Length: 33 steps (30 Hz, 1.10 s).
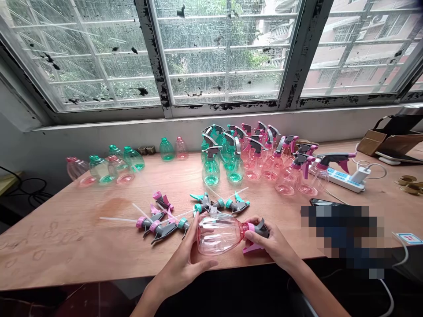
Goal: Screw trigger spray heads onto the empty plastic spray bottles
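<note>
A clear pink spray bottle (218, 235) lies sideways between my two hands, above the table's front edge. My left hand (185, 264) grips its base end from the left, the thumb underneath. At the neck, my right hand (266, 240) closes round the pink collar and grey trigger head (261, 229). The pink trigger lever (253, 248) points down below the fingers. Just beyond the bottle lie loose trigger heads with teal collars (238, 204), and others with pink collars (161, 229) lie to the left, some with white dip tubes.
Several headless green and pink bottles (99, 169) stand at the left on the wooden table (66, 237). Green (211, 169) and pink (254, 165) bottles with heads stand grouped at the back. A power strip (345, 179), a phone (330, 202) and a cardboard box (380, 141) are at the right.
</note>
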### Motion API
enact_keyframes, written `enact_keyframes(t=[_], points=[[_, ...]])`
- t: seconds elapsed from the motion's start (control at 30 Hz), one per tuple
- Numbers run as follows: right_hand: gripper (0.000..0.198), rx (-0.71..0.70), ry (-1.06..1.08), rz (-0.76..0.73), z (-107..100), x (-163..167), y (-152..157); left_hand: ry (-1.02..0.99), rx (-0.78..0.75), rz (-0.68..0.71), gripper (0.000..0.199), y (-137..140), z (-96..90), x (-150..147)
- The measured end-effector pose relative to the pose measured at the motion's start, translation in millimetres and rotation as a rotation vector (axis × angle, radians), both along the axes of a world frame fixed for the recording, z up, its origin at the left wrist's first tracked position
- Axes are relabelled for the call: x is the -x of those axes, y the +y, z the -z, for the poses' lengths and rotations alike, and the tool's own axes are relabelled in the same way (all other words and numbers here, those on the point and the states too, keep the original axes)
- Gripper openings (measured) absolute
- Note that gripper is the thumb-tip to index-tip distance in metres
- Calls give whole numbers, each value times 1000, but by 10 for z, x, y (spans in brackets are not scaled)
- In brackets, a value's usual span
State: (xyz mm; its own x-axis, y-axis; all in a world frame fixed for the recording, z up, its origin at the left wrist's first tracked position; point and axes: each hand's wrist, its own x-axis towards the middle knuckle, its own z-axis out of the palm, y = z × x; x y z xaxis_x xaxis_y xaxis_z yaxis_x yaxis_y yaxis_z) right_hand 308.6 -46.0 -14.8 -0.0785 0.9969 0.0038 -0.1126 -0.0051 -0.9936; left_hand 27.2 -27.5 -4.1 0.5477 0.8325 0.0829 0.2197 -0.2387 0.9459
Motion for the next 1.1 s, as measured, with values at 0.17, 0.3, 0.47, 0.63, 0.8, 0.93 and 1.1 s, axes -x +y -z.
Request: enact_keyframes(t=[0.17, 0.3, 0.47, 0.63, 0.8, 0.93, 1.1], points=[[37, -8, 4, -12, 13, 0, 12, -37, 51, -6, 95, 4, -3, 6], [34, -25, 16, -29, 64, -13, 24, -53, -9, -29, 88, 45, 60, -14], [33, -20, 7, -26, 97, -10, 32, -39, -10, -93, 97, 60, 67, -33], [34, -6, 21, -51, 108, -14, 28, -114, 151, -39, 103, 27, 7, -11], [33, 2, 9, -32, 97, -14, 21, -105, 83, -40, 93, 38, 30, -14], [33, -3, -1, -29, 86, -13, 14, -87, 51, -71, 98, 32, 17, -31], [32, -17, -28, -18, 89, -18, 20, -141, 131, -27, 107, 8, -34, -11]])
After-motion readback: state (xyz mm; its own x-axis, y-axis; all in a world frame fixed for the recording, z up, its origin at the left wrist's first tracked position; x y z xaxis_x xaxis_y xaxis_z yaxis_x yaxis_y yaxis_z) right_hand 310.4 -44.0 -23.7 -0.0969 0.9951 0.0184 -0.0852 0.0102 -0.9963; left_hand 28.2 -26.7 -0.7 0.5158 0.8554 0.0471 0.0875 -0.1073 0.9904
